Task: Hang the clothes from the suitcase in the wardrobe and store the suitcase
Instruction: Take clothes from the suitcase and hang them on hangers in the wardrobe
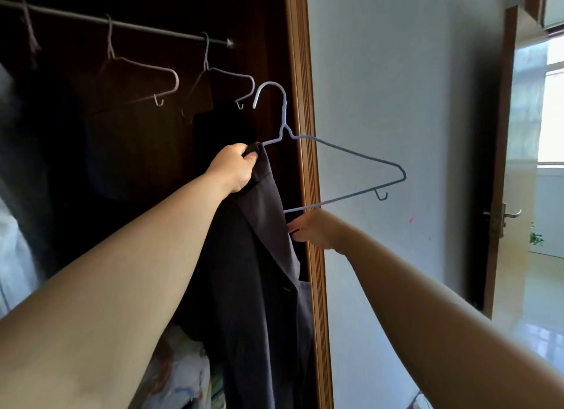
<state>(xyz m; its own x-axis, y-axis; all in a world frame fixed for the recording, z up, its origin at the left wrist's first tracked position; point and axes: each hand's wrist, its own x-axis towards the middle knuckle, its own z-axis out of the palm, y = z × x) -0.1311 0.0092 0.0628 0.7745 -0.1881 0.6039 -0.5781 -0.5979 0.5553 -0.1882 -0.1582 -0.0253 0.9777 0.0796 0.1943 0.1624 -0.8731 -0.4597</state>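
A dark grey jacket hangs half on a blue wire hanger in front of the open wardrobe. My left hand grips the jacket's shoulder where it sits over the hanger's left end. My right hand pinches the jacket's front edge just under the hanger's bottom bar. The hanger's right half is bare and its hook is off the rail. The suitcase is out of view.
A pink hanger hangs empty on the rail, and another blue hanger beside it carries a dark garment. The wardrobe's wooden frame stands right of the jacket. Bags lie at the wardrobe's bottom. An open door is at the right.
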